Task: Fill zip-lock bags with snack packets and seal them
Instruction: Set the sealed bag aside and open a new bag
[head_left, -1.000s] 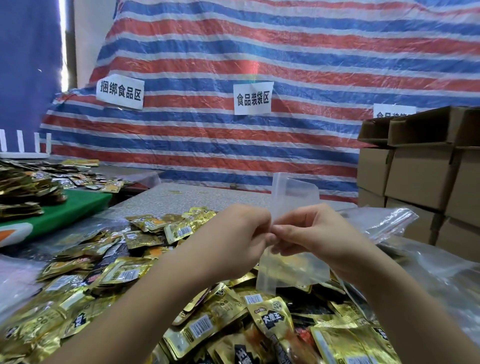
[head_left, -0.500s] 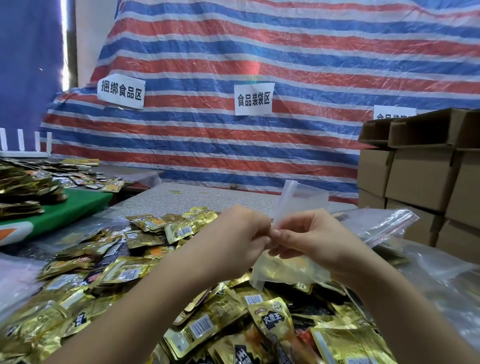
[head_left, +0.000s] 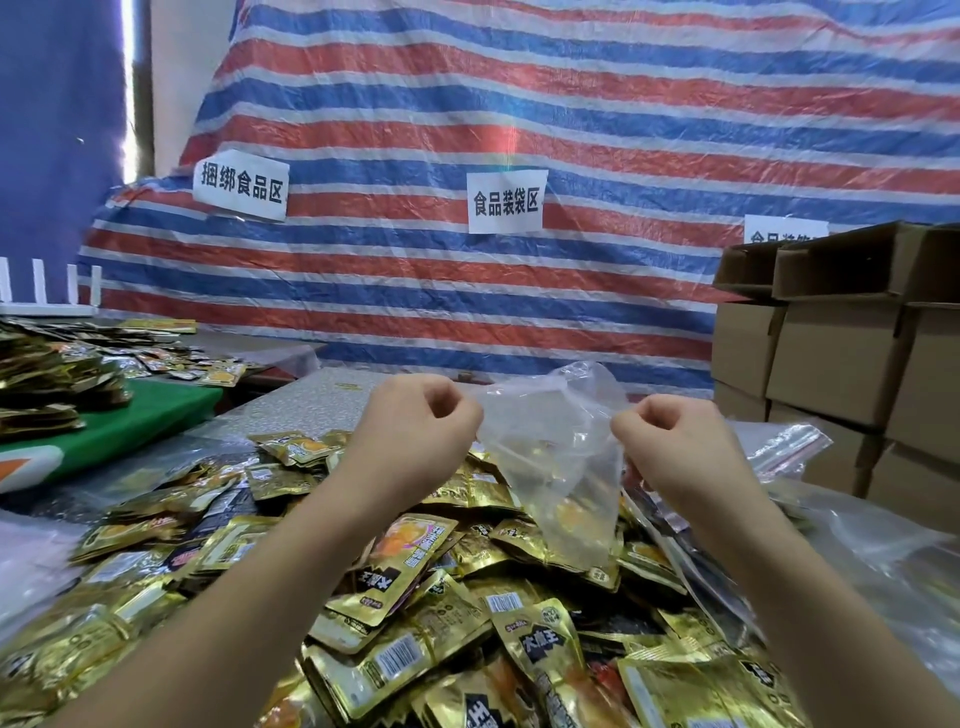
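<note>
Clear zip-lock bag (head_left: 556, 457) between left hand (head_left: 415, 431) and right hand (head_left: 675, 441), above snack packets (head_left: 415, 597)

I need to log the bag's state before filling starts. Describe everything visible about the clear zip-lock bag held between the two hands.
The zip-lock bag is thin, clear, crinkled plastic, see-through enough that the gold packets behind show through it. It looks empty. It hangs in the air above the pile of snack packets, its top stretched wide between the left hand and the right hand, each pinching one side of the mouth. The body tapers downward, and its lower end looks close to the packets below; contact is unclear. Its zip strip cannot be made out.
</note>
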